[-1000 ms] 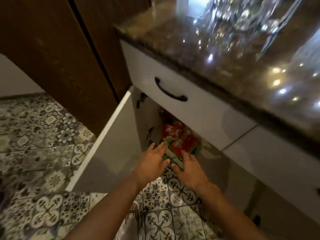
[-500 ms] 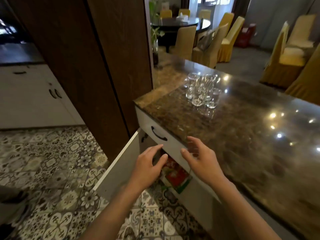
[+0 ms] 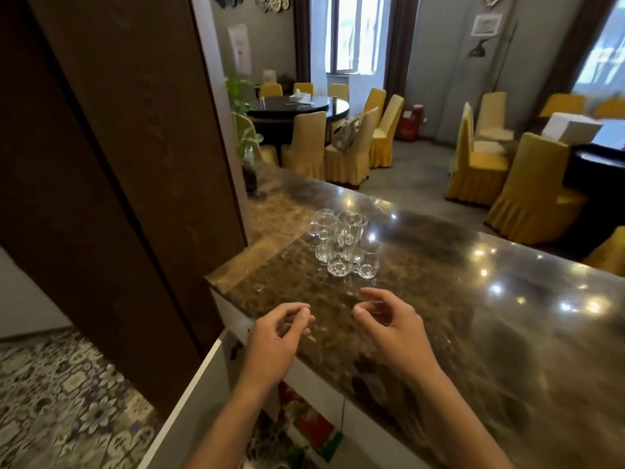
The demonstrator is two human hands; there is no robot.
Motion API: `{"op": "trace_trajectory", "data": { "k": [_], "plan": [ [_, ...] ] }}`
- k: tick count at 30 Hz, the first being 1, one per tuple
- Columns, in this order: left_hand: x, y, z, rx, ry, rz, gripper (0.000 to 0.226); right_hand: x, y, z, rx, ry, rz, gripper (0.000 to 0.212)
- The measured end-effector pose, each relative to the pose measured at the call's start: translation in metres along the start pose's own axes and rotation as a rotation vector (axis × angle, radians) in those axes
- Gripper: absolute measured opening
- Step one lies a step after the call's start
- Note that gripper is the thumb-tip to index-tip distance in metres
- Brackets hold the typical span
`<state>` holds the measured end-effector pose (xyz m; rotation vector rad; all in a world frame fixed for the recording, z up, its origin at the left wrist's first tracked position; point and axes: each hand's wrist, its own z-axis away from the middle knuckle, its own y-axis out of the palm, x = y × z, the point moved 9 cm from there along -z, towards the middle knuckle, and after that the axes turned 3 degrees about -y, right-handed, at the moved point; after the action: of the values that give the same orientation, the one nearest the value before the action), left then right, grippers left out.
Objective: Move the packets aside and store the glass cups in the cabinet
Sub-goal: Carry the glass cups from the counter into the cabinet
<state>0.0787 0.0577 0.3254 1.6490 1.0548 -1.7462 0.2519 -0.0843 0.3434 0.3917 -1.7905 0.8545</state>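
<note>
Several clear glass cups (image 3: 343, 245) stand clustered on the brown marble counter (image 3: 473, 316), a little beyond my hands. My left hand (image 3: 275, 343) hovers over the counter's front edge, fingers loosely curled, holding nothing. My right hand (image 3: 394, 330) hovers over the counter beside it, fingers also relaxed and empty. Below the counter, red and green packets (image 3: 313, 424) show in the open cabinet. The white cabinet door (image 3: 189, 401) stands open to the left.
A dark wooden panel (image 3: 118, 164) rises left of the counter. A potted plant (image 3: 248, 154) sits at the counter's far left end. Patterned tile floor (image 3: 61, 401) lies lower left. Yellow covered chairs (image 3: 351, 147) and a round table fill the room beyond.
My hands have risen from the packets in the low cabinet to above the counter edge. The view lifted from the cabinet to the counter and glass cups.
</note>
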Motion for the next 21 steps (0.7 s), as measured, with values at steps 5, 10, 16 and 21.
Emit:
{"op": "trace_trajectory", "data": {
  "k": [5,10,16,21],
  "plan": [
    [0.005,0.004,-0.093,0.087,0.006,-0.017,0.012,-0.011,0.012,-0.064,-0.085,0.055,-0.014,0.039],
    [0.009,0.007,-0.188,0.177,0.014,-0.04,0.012,-0.024,0.035,-0.12,-0.165,0.127,0.049,0.041],
    [0.031,0.016,-0.282,0.214,0.009,-0.075,0.024,-0.042,0.04,-0.167,-0.43,0.176,0.286,0.044],
    [0.047,0.049,-0.31,0.334,0.0,-0.068,0.063,-0.055,0.023,-0.176,-0.607,0.24,0.438,0.046]
  ]
}}
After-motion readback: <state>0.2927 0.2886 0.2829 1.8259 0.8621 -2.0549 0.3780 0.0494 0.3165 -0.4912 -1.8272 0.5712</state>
